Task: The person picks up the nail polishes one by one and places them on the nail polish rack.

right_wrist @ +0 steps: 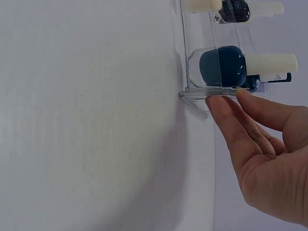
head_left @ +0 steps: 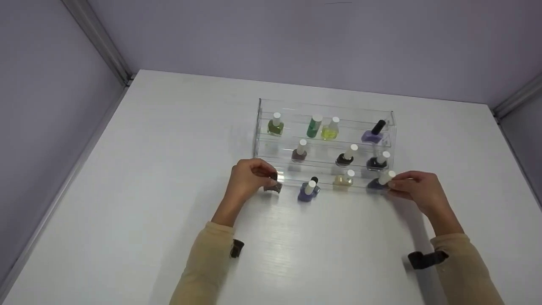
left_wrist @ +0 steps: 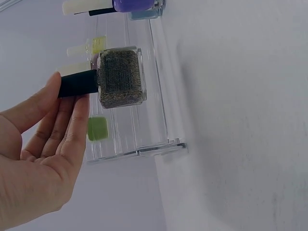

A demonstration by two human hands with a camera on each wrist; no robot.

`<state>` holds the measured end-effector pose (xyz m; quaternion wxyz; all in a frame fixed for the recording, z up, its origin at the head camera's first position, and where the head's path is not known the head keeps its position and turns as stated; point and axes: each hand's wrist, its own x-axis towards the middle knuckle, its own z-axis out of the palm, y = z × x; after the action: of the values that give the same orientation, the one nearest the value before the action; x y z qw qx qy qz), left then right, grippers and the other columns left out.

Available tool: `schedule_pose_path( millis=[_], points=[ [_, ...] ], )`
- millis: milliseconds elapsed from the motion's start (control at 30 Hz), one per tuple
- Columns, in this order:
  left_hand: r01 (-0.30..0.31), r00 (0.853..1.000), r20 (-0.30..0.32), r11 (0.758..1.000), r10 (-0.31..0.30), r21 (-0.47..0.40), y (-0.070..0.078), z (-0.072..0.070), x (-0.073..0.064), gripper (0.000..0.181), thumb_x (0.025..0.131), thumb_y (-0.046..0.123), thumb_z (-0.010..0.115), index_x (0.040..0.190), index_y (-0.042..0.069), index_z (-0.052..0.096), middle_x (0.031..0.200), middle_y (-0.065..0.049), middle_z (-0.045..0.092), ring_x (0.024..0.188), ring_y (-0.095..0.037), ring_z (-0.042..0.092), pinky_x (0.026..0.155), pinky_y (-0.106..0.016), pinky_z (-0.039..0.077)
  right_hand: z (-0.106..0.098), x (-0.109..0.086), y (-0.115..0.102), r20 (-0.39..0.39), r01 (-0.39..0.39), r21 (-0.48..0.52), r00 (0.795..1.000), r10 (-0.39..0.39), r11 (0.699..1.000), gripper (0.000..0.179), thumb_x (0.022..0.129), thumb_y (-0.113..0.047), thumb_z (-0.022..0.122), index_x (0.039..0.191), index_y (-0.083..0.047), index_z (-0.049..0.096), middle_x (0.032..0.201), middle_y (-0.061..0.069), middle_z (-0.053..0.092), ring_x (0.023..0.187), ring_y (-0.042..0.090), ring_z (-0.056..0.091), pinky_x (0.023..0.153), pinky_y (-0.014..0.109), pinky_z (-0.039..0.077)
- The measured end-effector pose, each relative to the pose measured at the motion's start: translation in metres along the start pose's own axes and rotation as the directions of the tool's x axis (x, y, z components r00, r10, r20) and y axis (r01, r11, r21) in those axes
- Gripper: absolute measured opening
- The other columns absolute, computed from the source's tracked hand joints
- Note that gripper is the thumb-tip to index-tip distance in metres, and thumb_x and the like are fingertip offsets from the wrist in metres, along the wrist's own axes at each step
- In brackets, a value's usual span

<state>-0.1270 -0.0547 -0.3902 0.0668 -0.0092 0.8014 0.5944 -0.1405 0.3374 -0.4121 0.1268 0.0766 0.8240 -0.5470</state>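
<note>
My left hand (head_left: 247,180) pinches the black cap of a glittery dark nail polish bottle (left_wrist: 121,77). In the left wrist view, that bottle lies level in front of the clear acrylic display rack (head_left: 271,164). My right hand (head_left: 419,190) is at the rack's right end, its fingertips touching the clear side panel (right_wrist: 199,92). Just inside this panel stands a dark blue nail polish bottle (right_wrist: 224,66) with a white cap. Near the front step, between my hands, are a purple-blue bottle (head_left: 304,194) with a white cap and a black-capped bottle partly hidden behind it.
More nail polish bottles occupy the rack's steps: green (head_left: 275,127), teal (head_left: 312,129), yellow (head_left: 329,133), purple (head_left: 371,136), brownish (head_left: 299,155), and dark ones (head_left: 344,160). A cream bottle (head_left: 343,181) is on the front step. White tabletop (head_left: 322,250) extends before the rack; walls (head_left: 296,46) enclose it.
</note>
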Motion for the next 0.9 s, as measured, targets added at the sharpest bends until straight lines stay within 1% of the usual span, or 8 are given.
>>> schedule_pose_path(
  millis=[167,300,567,700,900],
  points=[
    [-0.023,1.000,-0.005,1.000,0.023,-0.008,0.002,-0.002,0.001,0.019,0.067,-0.009,0.074,0.084,-0.001,0.068,0.083,-0.008,0.067,0.078,-0.019,0.064,0.069,-0.027,0.051,-0.001,-0.001,-0.002,0.008,-0.033,0.017,0.999,0.033,0.999,0.035,0.086,-0.009,0.063,0.109,0.015,0.051,0.088,0.000,0.063,0.082,0.014,0.066,0.075,0.028,0.051],
    [-0.024,1.000,-0.013,1.000,0.024,-0.012,0.003,-0.003,0.003,0.019,0.067,-0.009,0.074,0.084,-0.001,0.068,0.083,-0.008,0.067,0.078,-0.019,0.064,0.069,-0.027,0.051,-0.001,-0.001,-0.002,0.003,-0.047,-0.009,0.999,0.047,0.999,0.036,0.086,-0.011,0.063,0.110,0.014,0.051,0.090,0.001,0.063,0.082,0.013,0.066,0.075,0.028,0.051],
    [-0.008,0.999,-0.032,1.000,0.007,-0.016,0.007,-0.006,0.007,0.020,0.068,-0.010,0.073,0.085,0.000,0.068,0.084,-0.008,0.067,0.079,-0.019,0.064,0.072,-0.027,0.051,0.000,-0.001,-0.001,-0.005,-0.043,-0.032,0.999,0.043,0.999,0.037,0.087,-0.012,0.062,0.111,0.014,0.051,0.092,0.004,0.062,0.083,0.014,0.066,0.075,0.027,0.051],
    [-0.008,0.999,-0.034,1.000,0.008,-0.013,0.009,-0.007,0.008,0.021,0.068,-0.010,0.073,0.085,0.000,0.068,0.084,-0.009,0.068,0.080,-0.019,0.064,0.073,-0.028,0.051,-0.001,-0.001,-0.001,-0.007,-0.049,-0.054,0.999,0.049,0.997,0.038,0.086,-0.014,0.063,0.112,0.013,0.052,0.094,0.005,0.062,0.083,0.013,0.066,0.074,0.027,0.052],
    [-0.008,0.999,-0.041,1.000,0.008,0.013,0.012,-0.009,0.010,0.020,0.069,-0.008,0.073,0.086,0.001,0.069,0.086,-0.007,0.068,0.081,-0.018,0.064,0.074,-0.027,0.051,-0.001,-0.001,-0.001,-0.009,-0.044,-0.038,0.999,0.044,0.998,0.038,0.086,-0.013,0.063,0.111,0.014,0.052,0.093,0.004,0.062,0.082,0.013,0.066,0.075,0.027,0.052]
  ],
)
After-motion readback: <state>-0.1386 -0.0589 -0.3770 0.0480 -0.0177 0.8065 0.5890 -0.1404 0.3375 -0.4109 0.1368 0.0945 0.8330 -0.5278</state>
